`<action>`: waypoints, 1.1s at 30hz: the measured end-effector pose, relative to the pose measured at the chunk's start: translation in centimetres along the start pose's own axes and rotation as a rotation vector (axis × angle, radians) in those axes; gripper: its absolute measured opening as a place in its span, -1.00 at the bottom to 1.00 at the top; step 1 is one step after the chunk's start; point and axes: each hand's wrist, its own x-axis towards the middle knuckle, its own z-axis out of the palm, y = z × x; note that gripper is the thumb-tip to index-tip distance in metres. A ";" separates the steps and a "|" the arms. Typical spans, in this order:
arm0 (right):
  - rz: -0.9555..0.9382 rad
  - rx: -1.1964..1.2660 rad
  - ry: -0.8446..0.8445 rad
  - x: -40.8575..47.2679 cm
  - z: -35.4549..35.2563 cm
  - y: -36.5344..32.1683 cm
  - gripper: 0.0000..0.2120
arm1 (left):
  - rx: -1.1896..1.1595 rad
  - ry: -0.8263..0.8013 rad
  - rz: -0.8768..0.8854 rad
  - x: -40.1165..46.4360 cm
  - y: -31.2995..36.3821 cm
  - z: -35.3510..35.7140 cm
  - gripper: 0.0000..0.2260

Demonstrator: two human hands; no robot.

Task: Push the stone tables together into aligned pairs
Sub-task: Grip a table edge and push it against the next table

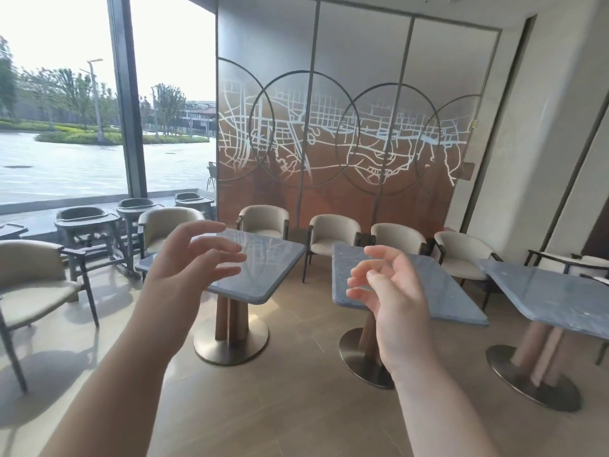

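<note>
Now both hands up w/ nothing held: left hand [191, 258] and right hand [385, 285] fingers loosely spread; three tables [263, 258] apart.

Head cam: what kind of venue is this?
Likely a cafe or restaurant dining area: stone pedestal tables ringed by cushioned armchairs, plus a row of children's high chairs by the window.

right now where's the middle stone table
In the head view the middle table is right of centre, behind the raised right hand, apart from the left table and the right table.
</note>
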 end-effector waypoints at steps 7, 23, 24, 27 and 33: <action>0.017 -0.027 0.035 9.7 7.9 7.9 -0.69 | 0.009 -0.017 -0.048 12.9 -7.0 -5.5 -0.76; 0.052 0.034 0.037 35.7 14.2 27.2 -0.69 | 0.100 0.026 -0.089 37.5 -26.6 -6.3 -0.75; 0.058 0.037 0.032 38.0 14.3 28.4 -0.69 | 0.107 0.031 -0.094 39.5 -27.9 -5.8 -0.76; 0.041 0.031 -0.001 44.2 14.8 31.4 -0.71 | 0.110 0.039 -0.092 44.5 -31.6 -4.8 -0.76; 0.100 0.019 -0.030 52.1 16.0 38.8 -0.74 | 0.095 0.077 -0.170 51.3 -40.2 -4.6 -0.76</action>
